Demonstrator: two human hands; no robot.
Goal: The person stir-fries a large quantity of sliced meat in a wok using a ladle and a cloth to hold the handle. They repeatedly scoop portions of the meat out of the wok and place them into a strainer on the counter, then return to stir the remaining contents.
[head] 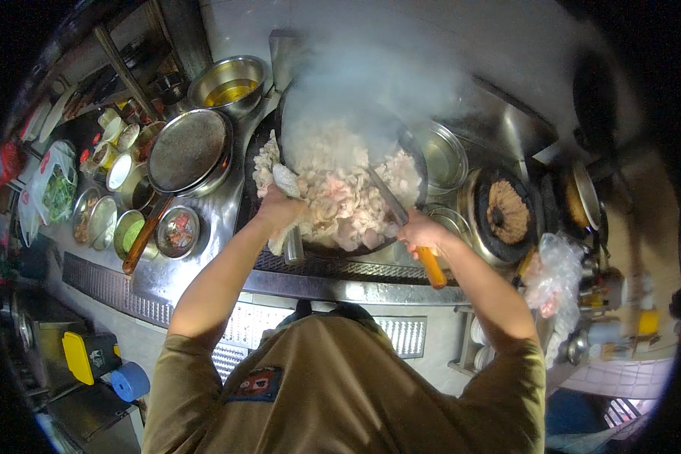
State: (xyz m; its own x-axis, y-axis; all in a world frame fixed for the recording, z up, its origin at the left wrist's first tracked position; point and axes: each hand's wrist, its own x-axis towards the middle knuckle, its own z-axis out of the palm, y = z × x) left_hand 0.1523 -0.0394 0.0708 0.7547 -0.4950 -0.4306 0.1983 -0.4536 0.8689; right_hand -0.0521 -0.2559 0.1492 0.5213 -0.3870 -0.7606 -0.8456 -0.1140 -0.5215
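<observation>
Before me a large dark wok [423,164] holds a heap of pale sliced meat [340,198], with a few pieces still pink, and thick steam hides its far side. My left hand [284,207] grips a whitish cloth [286,180] at the wok's left edge. A metal handle [294,247] shows just below that hand; whether the hand grips it too cannot be told. My right hand [423,230] is closed around the wooden handle [433,269] of a metal cooking tool [387,196], whose shaft reaches into the meat and whose working end is hidden.
To the left stand a steel bowl of yellow oil [231,91], a lidded pan [187,150] with its wooden handle jutting forward, and several small bowls of ingredients [177,231]. At right are a steel pot [444,156], a round dark pan [508,213] and a plastic bag [553,278].
</observation>
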